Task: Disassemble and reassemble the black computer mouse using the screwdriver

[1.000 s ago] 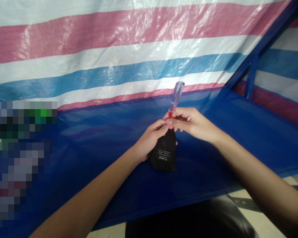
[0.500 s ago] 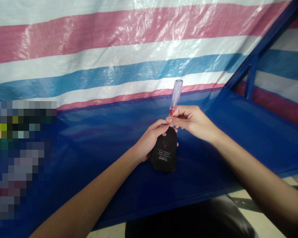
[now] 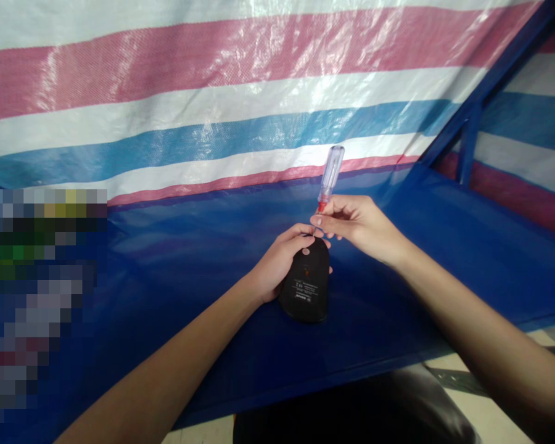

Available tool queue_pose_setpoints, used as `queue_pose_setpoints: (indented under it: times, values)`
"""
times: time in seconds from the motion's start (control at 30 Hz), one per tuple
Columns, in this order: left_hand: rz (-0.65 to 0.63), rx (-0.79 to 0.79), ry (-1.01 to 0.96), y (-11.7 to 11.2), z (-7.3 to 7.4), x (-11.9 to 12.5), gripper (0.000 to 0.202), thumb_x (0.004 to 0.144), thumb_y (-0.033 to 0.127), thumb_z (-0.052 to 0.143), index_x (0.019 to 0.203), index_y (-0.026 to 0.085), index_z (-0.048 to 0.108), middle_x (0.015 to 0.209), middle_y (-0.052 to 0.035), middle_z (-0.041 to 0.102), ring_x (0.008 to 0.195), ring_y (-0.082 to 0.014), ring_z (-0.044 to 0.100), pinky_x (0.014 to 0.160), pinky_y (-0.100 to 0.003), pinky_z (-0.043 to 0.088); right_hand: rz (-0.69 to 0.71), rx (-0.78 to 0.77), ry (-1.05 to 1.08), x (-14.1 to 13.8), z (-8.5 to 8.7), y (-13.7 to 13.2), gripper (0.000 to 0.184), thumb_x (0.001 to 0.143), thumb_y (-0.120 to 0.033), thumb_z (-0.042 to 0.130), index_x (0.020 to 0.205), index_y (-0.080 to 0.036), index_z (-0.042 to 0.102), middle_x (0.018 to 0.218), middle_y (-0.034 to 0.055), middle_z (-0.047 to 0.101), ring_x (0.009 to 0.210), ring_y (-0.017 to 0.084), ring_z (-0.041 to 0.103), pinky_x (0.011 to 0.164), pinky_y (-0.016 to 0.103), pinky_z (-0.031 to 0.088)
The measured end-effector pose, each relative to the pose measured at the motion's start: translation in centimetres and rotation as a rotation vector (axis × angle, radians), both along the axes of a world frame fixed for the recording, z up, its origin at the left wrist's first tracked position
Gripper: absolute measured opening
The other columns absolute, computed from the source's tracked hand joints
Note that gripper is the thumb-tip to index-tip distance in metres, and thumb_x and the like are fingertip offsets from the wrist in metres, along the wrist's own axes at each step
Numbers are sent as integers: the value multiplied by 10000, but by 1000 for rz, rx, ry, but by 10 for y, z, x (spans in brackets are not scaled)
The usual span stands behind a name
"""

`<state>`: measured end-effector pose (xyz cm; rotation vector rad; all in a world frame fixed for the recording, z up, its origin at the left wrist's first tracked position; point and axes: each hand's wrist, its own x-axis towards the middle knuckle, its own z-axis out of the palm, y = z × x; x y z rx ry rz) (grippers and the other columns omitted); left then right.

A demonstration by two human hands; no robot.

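A black computer mouse [image 3: 305, 287] is turned underside up, showing a printed label and a sensor opening, just above the blue table. My left hand [image 3: 282, 259] wraps around its far left side, thumb on top and fingertips showing past the right edge. With thumb and fingers pinched, my right hand [image 3: 351, 225] holds a screwdriver [image 3: 332, 176] low, near its red collar. The clear handle points up and leans slightly right. The thin shaft runs down to the mouse's far end beside my left thumb; its tip is too small to make out.
The blue table surface [image 3: 203, 246] spreads around both hands, its front edge [image 3: 305, 391] near my lap. Behind it hangs a striped plastic sheet [image 3: 213, 135]. A blue metal frame [image 3: 472, 117] stands at the right. Pixelated areas hide what lies at the left.
The screwdriver has risen slightly and shifted a little right, with more of its shaft showing below my right fingers. The mouse and my left hand have stayed in place.
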<state>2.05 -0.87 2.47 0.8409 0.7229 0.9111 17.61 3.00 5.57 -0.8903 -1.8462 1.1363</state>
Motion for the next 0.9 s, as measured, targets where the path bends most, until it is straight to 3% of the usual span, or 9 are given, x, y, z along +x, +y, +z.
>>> queue_pose_setpoints:
  times: [0.27,0.9]
  values:
    - [9,2,15,0,-1,0,131,765,229,556,874,169,515,818,-20,640,571,-186,671,516,-271,501,2,4,-12,0,1,0,191,793,-241,663,646,-149,584,598,0,639,470,74,553,450,210,401]
    - [15,-6,33,0,-1,0,165,751,255,596,868,173,514,805,-21,645,557,-183,674,492,-247,489,39,-1,-9,0,1,-1,259,768,-369,697,658,-161,590,584,-11,610,490,89,546,475,241,399]
